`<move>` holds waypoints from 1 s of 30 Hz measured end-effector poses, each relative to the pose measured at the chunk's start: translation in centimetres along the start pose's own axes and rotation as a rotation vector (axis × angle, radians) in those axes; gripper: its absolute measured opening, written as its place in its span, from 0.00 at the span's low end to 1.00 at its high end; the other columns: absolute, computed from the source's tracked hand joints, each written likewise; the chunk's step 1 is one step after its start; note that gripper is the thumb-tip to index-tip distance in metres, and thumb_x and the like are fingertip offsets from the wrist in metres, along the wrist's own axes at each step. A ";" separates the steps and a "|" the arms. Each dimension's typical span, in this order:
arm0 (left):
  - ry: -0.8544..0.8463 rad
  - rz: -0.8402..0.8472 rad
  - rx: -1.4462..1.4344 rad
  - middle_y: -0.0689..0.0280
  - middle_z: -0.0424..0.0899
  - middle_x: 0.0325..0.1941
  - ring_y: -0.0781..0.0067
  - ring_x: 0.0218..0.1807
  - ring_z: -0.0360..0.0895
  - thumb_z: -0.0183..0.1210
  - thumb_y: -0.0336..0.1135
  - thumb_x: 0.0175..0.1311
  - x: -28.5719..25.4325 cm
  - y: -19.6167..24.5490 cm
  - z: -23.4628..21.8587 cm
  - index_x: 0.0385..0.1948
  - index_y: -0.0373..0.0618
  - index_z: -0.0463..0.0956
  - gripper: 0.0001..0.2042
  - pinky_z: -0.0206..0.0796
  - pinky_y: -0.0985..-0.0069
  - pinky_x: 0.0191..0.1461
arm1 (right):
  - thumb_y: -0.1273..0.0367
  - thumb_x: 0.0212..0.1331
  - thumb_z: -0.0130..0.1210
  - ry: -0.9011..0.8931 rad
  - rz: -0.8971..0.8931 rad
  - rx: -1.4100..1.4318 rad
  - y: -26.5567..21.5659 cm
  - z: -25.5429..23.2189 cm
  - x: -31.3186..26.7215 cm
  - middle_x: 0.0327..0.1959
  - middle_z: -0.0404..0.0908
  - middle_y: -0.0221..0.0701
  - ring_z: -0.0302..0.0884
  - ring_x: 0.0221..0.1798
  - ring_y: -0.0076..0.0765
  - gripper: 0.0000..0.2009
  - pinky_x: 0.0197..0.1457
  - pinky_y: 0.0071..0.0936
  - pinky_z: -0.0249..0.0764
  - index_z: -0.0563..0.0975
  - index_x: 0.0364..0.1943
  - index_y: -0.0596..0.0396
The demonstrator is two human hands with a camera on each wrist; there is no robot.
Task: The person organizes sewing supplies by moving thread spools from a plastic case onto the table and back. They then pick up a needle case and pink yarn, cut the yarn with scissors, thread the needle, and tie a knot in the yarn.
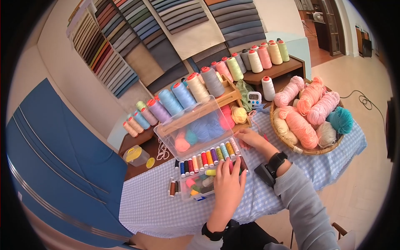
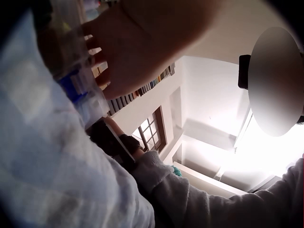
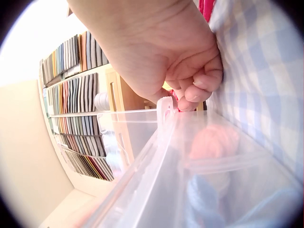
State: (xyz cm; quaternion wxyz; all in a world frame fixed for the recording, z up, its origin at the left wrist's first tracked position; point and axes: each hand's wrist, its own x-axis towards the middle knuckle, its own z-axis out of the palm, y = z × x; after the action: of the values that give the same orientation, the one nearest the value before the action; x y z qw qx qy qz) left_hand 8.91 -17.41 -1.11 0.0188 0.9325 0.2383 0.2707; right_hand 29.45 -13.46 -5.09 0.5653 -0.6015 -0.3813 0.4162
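Note:
In the head view, the left hand point(image 1: 228, 189) lies palm down over the right front of a clear plastic box point(image 1: 189, 192), its fingers spread and nearly straight near a magenta spool point(image 1: 231, 166). A row of coloured thread spools point(image 1: 205, 160) fills the box's back part. The raised clear lid point(image 1: 166, 143) stands behind. Beside the box's back right corner is the right hand point(image 1: 252, 139). The right wrist view shows the right hand point(image 3: 190, 71) with curled fingers close to a clear latch point(image 3: 165, 111); whether red material there is pinched cannot be told.
A wicker basket of yarn point(image 1: 306, 152) stands right of the box, near a small timer point(image 1: 254, 98). Large thread cones point(image 1: 171, 102) line a wooden rack behind the lid. Left are a yellow-lidded tub point(image 1: 136, 156) and loose spools point(image 1: 172, 188), beside the checked cloth point(image 1: 154, 208).

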 end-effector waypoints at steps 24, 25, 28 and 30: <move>-0.006 -0.068 -0.167 0.59 0.70 0.46 0.55 0.51 0.67 0.56 0.23 0.42 1.9 -2.3 -0.3 0.39 0.48 0.74 0.17 0.60 0.66 0.54 | 0.61 0.57 0.45 -0.032 0.029 0.008 -0.2 -0.3 0.1 0.14 0.71 0.25 0.67 0.13 0.20 0.12 0.15 0.17 0.61 0.73 0.36 0.54; -0.009 -0.076 -0.169 0.60 0.70 0.46 0.55 0.50 0.67 0.56 0.23 0.42 1.8 -2.4 -0.5 0.39 0.48 0.74 0.17 0.60 0.66 0.53 | 0.61 0.57 0.45 -0.037 0.028 0.015 -0.2 -0.3 0.1 0.14 0.71 0.24 0.67 0.13 0.20 0.12 0.15 0.17 0.62 0.73 0.37 0.54; 0.023 -0.084 -0.213 0.61 0.71 0.44 0.58 0.48 0.69 0.56 0.21 0.42 1.4 -3.8 -1.1 0.39 0.47 0.74 0.18 0.61 0.68 0.52 | 0.62 0.55 0.47 -0.008 -0.002 0.068 -0.1 -0.2 0.2 0.13 0.73 0.28 0.68 0.12 0.24 0.11 0.13 0.20 0.62 0.73 0.30 0.56; 0.092 -0.116 -0.234 0.60 0.71 0.43 0.61 0.47 0.70 0.55 0.21 0.44 1.2 -4.3 -2.5 0.40 0.46 0.74 0.17 0.62 0.71 0.51 | 0.62 0.55 0.47 -0.006 -0.005 0.054 0.0 -0.2 0.3 0.13 0.73 0.28 0.68 0.12 0.24 0.11 0.13 0.20 0.62 0.73 0.30 0.56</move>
State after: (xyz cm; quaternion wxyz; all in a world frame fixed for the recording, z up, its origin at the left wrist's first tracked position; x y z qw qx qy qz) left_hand 6.67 -13.28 0.88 0.1324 0.8952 0.2594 0.3374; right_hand 29.76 -13.21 -5.15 0.5813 -0.5839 -0.3728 0.4268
